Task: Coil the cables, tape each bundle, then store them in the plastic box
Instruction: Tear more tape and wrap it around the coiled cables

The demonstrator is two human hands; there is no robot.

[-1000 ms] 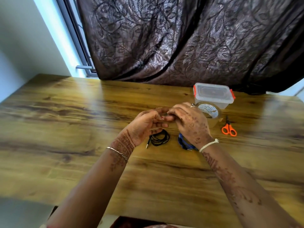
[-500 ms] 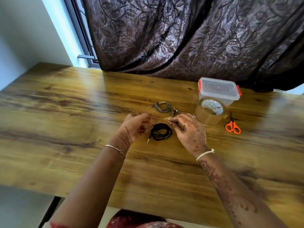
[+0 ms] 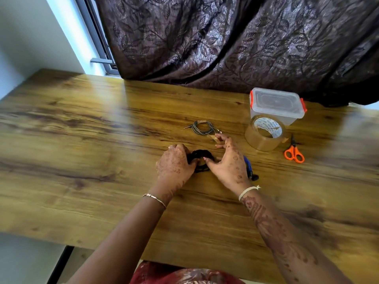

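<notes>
Black cable coil (image 3: 200, 160) is pinned flat on the wooden table (image 3: 82, 156) between both hands, likely so the loops don't spring open before tape goes on. Left hand (image 3: 174, 163) is curled over the coil's left edge, fingers closed on it. Right hand (image 3: 229, 165) is partly open: thumb pressed against the coil's right side, other fingers spread and raised. A short strip of tape (image 3: 213, 137) appears to be stuck to the right fingertips, presumably kept clear of the table until it can be wrapped; blur makes this uncertain.

Grey cable bundle (image 3: 203, 128) is lying apart, further back on the table; a tan band at its top edge suggests it is already taped. Blue cable (image 3: 248, 166) is mostly hidden just beside the right hand; whether it is coiled or taped cannot be told.

Tape roll (image 3: 264, 134) is set directly in front of the plastic box (image 3: 276, 105), scissors (image 3: 293, 152) just right of the roll, so all are within easy reach of the right hand. The box is at the back, lid on, orange clips seemingly latched. Nothing can be seen stored inside yet.

Judged step: taping the black coil. Box must be opened before storing.
</notes>
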